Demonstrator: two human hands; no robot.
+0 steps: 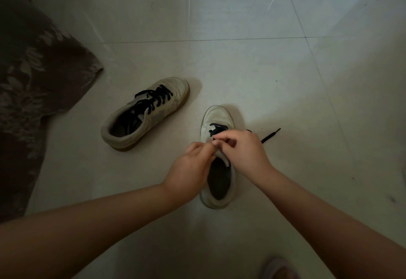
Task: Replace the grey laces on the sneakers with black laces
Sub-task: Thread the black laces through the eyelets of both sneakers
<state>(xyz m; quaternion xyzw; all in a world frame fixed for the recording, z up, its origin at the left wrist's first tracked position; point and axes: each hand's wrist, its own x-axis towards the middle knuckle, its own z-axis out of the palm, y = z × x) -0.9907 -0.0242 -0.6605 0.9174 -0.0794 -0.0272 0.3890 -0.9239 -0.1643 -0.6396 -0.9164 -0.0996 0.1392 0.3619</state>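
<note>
Two worn off-white sneakers stand on the pale tiled floor. The left sneaker (151, 111) is laced with a black lace and lies apart, toe pointing up-right. The right sneaker (219, 116) stands toe away from me, with a black lace (217, 128) through its lowest eyelets. My left hand (189, 168) grips the shoe's upper edge near the tongue. My right hand (239, 146) pinches the lace just above the eyelets. A loose lace end (271, 134) trails on the floor to the right. My hands hide the middle eyelets.
A dark floral-patterned fabric (33, 85) covers the left side of the view. A blurred pale object (279, 267) sits at the bottom edge. Tiled floor (241, 69) stretches beyond the shoes.
</note>
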